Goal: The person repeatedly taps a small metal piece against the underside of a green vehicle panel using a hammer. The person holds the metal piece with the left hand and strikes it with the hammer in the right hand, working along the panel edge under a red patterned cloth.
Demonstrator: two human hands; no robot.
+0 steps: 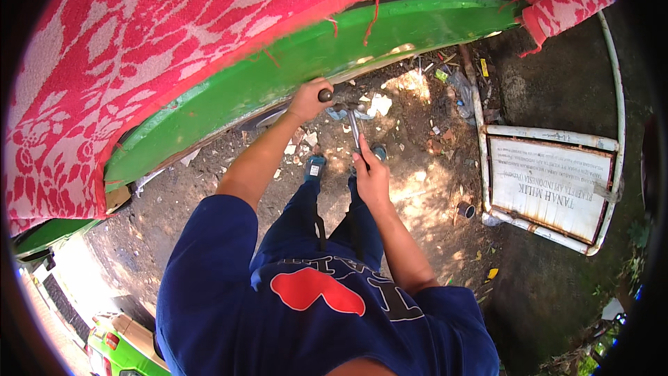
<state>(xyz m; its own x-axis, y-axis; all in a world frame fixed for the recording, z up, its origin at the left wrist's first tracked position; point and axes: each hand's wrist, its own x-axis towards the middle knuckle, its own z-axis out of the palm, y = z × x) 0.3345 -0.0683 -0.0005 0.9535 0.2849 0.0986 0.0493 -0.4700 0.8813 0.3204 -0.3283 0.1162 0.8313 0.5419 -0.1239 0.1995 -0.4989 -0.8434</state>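
My left hand [308, 102] is closed around a tool whose dark, round handle end [325, 95] sticks out of the fist. What the rest of that tool looks like is hidden beneath the hand, beside the lower edge of a green body panel [292, 49]. My right hand [373, 179] grips a hammer [354, 127] with a metal shaft, its head pointing up toward the panel, close to my left hand. Whether the hammer head touches anything, I cannot tell.
A red and pink patterned cloth [160, 49] covers the top of the panel. White chips [379, 104] and litter lie on the dirt. A rusty framed sign [550, 181] lies at the right, near a short pipe piece [465, 209]. A green vehicle [118, 348] stands lower left.
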